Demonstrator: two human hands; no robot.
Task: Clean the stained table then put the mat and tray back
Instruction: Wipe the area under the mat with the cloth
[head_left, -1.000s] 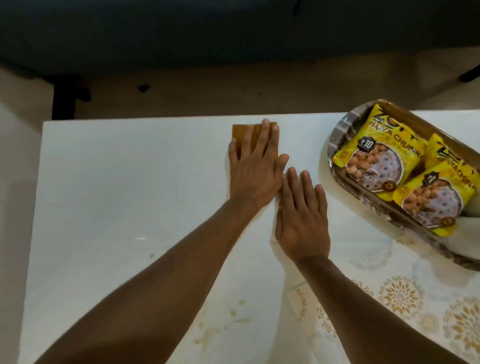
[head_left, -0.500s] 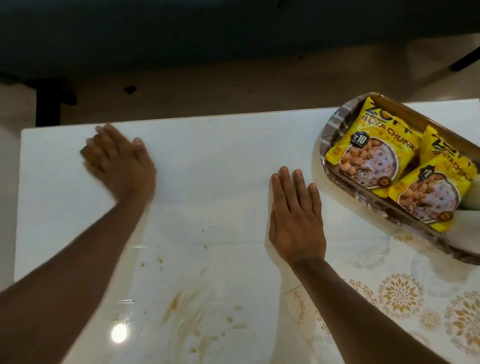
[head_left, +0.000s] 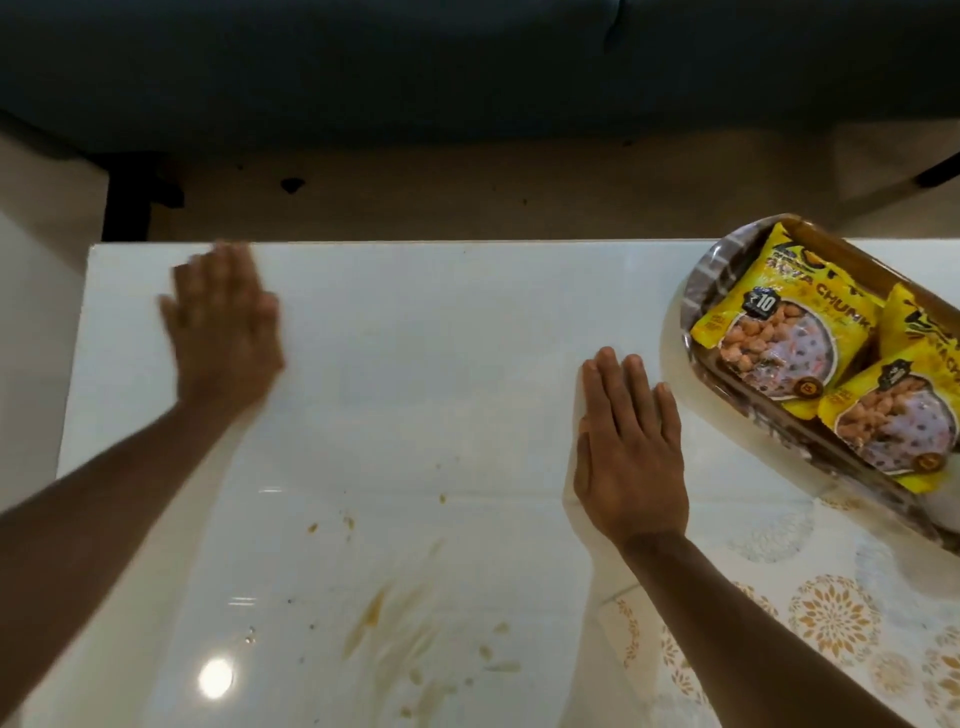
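Head camera looks down on a shiny white table (head_left: 415, 364). On it, the left hand (head_left: 223, 332) is blurry and lies flat near the far left corner, fingers spread wide. You cannot tell if a cloth is under it. The right hand (head_left: 628, 447) lies flat too, palm down, fingers straight and close together, holding nothing. It presses on the left edge of the mat (head_left: 810, 597), a see-through sheet with gold flower rings that spreads out to the right of this hand and toward the person. The tray (head_left: 698, 291) sits just to the right of the right hand's fingertips, on the far right part of the table and partly on the mat. It is brown with a striped rim, and it runs off the picture's right edge. Two yellow snack packets (head_left: 779, 332) lie inside it, side by side. Brown stains (head_left: 369, 618) smear the table between the two arms, nearer the person than both hands, with small crumbs around them. A bright light spot shines beside the left arm.
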